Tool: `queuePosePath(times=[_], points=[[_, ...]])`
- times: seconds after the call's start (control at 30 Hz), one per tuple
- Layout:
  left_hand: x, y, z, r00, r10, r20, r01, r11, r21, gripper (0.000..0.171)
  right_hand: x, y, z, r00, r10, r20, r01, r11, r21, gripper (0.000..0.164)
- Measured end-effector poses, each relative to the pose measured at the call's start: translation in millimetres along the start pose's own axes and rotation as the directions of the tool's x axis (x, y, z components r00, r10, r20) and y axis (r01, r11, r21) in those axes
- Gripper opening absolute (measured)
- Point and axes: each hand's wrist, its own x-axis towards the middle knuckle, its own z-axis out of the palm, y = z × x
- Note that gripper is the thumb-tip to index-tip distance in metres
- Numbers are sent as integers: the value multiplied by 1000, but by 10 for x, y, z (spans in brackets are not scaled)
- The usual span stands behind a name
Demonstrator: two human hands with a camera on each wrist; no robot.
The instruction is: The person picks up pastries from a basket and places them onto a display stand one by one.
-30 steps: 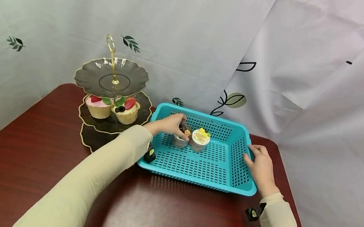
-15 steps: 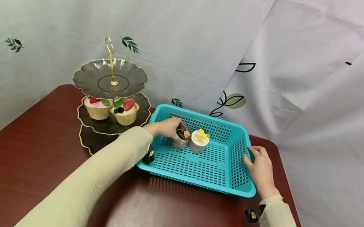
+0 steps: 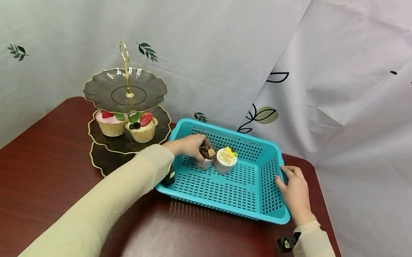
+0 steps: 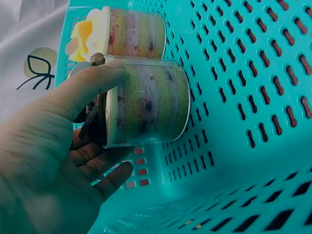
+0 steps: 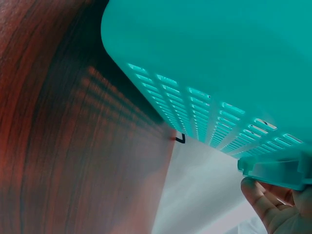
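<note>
Pinching the chocolate cup at ten o'clock in the basket, the left hand's fingers should squeeze gently without tipping it; the right hand, pinching the three-o'clock edge, should brace that.

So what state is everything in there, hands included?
Left hand: holding the chocolate dessert.
Right hand: gripping the turquoise basket.
Chocolate dessert: upright, inside the turquoise basket.
Yellow-topped dessert: upright, not held.
Turquoise basket: upright, on the table.
Pink cupcake: upright, partly hidden.
Cream cupcake: upright, partly hidden.
Tiered stand: upright, bearing both cupcakes.
</note>
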Motion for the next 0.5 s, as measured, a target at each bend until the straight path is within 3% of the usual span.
queuePosePath(times=[0.2,0.5], points=[[-15,-1,-4,999,33,-15,-33,999,-6,63,-1,-11,-16,1000,11,12,-11,1000,0,43],[-60,25,-20,999,24,-48,-28,997,-79,57,-7,-16,-16,1000,14,16,-14,1000,-5,44]])
